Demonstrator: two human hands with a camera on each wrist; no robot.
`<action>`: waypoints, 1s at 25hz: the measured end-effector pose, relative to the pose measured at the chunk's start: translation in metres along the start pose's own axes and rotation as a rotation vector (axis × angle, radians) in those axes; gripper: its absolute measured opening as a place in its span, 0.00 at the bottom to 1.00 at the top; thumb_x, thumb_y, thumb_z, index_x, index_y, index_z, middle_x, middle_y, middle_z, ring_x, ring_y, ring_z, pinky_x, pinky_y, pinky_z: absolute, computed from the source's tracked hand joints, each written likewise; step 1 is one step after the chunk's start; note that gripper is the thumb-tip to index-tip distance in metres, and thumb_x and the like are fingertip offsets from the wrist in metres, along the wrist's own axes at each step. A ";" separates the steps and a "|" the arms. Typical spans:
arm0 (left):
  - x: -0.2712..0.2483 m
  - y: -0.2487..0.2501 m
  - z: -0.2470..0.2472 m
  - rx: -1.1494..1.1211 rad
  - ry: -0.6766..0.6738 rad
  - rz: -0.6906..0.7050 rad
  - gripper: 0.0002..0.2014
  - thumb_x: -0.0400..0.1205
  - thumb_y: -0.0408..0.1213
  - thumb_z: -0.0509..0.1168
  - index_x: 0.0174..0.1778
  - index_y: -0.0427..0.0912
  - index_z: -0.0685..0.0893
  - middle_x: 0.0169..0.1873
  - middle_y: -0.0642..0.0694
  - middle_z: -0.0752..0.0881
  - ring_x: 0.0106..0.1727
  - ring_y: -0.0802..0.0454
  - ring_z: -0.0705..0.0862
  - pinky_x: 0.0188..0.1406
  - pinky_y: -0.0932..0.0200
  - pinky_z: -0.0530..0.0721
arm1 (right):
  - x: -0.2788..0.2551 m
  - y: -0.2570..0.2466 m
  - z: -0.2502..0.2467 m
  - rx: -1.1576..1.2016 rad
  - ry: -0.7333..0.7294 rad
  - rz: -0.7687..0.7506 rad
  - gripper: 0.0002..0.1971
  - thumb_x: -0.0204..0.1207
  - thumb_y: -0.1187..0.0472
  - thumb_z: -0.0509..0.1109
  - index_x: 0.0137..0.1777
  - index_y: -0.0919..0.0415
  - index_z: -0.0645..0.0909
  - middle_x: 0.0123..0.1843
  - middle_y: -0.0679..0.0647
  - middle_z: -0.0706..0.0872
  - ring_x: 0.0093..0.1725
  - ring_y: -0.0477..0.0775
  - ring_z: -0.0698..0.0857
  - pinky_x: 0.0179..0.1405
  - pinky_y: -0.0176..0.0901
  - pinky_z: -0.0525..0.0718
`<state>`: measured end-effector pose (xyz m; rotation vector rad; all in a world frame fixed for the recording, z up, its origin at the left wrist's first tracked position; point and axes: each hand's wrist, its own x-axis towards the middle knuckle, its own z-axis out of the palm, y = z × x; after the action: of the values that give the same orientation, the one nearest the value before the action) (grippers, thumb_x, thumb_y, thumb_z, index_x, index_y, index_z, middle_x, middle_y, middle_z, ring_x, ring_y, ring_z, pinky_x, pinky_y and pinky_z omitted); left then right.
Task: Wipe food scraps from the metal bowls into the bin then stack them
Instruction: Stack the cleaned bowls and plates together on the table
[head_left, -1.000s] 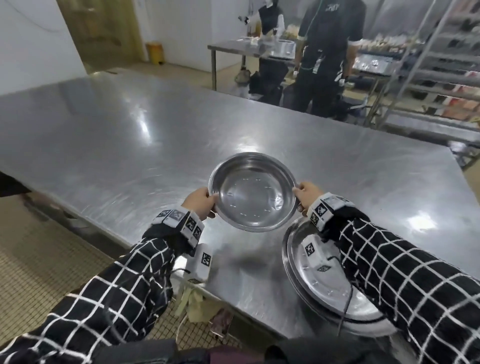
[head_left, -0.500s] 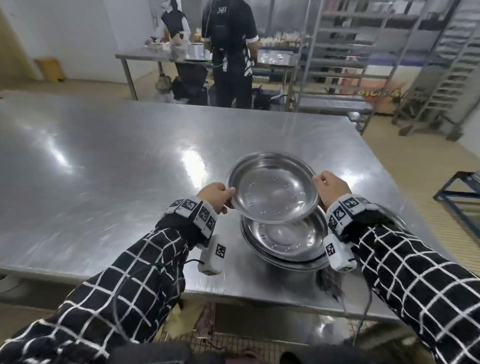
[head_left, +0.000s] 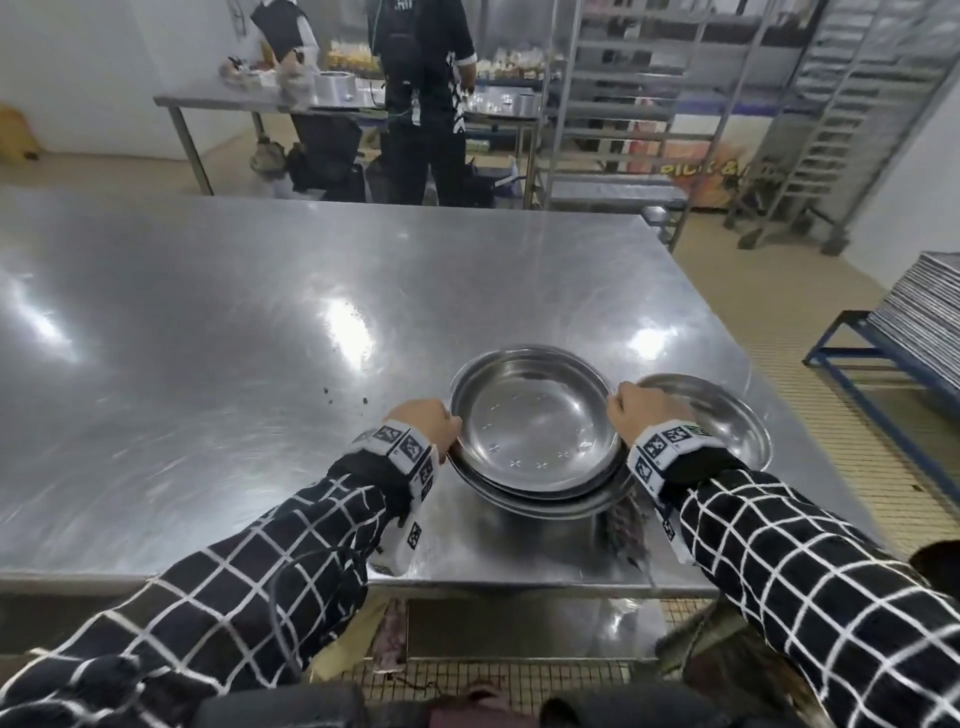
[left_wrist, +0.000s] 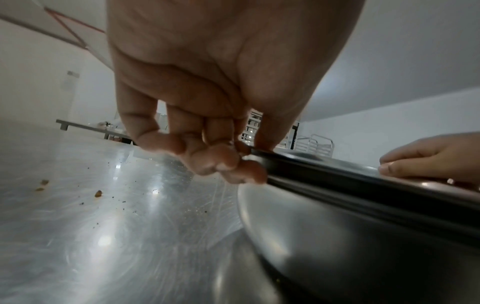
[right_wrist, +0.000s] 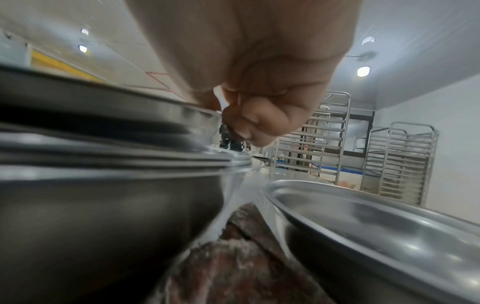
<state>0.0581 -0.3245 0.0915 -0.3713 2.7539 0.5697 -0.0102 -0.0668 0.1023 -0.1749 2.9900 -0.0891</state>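
Observation:
A clean metal bowl (head_left: 535, 421) sits on top of a stack of metal bowls (head_left: 550, 501) near the front right of the steel table (head_left: 208, 338). My left hand (head_left: 428, 423) pinches its left rim, thumb above and fingers curled under, as the left wrist view shows (left_wrist: 233, 164). My right hand (head_left: 641, 408) grips the right rim (right_wrist: 207, 115) with curled fingers (right_wrist: 257, 125). Another metal bowl (head_left: 727, 415) stands alone just right of the stack (right_wrist: 376, 222). No bin is in view.
A dark cloth (head_left: 626, 525) lies between the stack and the table's front edge (right_wrist: 233, 257). A few crumbs (head_left: 345, 397) dot the table left of the bowls. A person (head_left: 421, 98) stands beyond the table's far edge, with tray racks (head_left: 639, 98) at the back right.
Both hands carried the bowl to the right and lowered it from above the stack onto the stack. My view has swung right, bringing the single bowl into sight.

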 end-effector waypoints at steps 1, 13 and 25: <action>0.000 0.000 0.001 0.023 -0.003 0.011 0.19 0.86 0.48 0.53 0.47 0.40 0.85 0.40 0.45 0.90 0.38 0.51 0.85 0.32 0.62 0.75 | 0.000 0.001 0.003 -0.049 -0.008 -0.005 0.15 0.86 0.54 0.50 0.61 0.61 0.73 0.38 0.52 0.80 0.32 0.51 0.80 0.23 0.40 0.70; -0.019 0.078 0.012 -0.054 -0.008 0.235 0.20 0.87 0.49 0.50 0.57 0.40 0.82 0.42 0.46 0.86 0.43 0.50 0.83 0.49 0.54 0.81 | -0.011 0.068 0.031 0.464 0.088 0.336 0.22 0.86 0.51 0.49 0.57 0.66 0.79 0.42 0.59 0.81 0.43 0.59 0.83 0.47 0.47 0.78; -0.008 0.249 0.119 -0.140 -0.261 0.064 0.23 0.87 0.49 0.49 0.57 0.36 0.84 0.53 0.38 0.88 0.54 0.41 0.86 0.60 0.49 0.83 | 0.004 0.227 0.041 0.593 0.064 0.393 0.17 0.84 0.50 0.53 0.58 0.62 0.76 0.45 0.60 0.81 0.40 0.59 0.82 0.39 0.50 0.83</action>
<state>0.0171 -0.0519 0.0755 -0.2226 2.4900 0.7716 -0.0329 0.1558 0.0460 0.4812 2.8381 -0.9221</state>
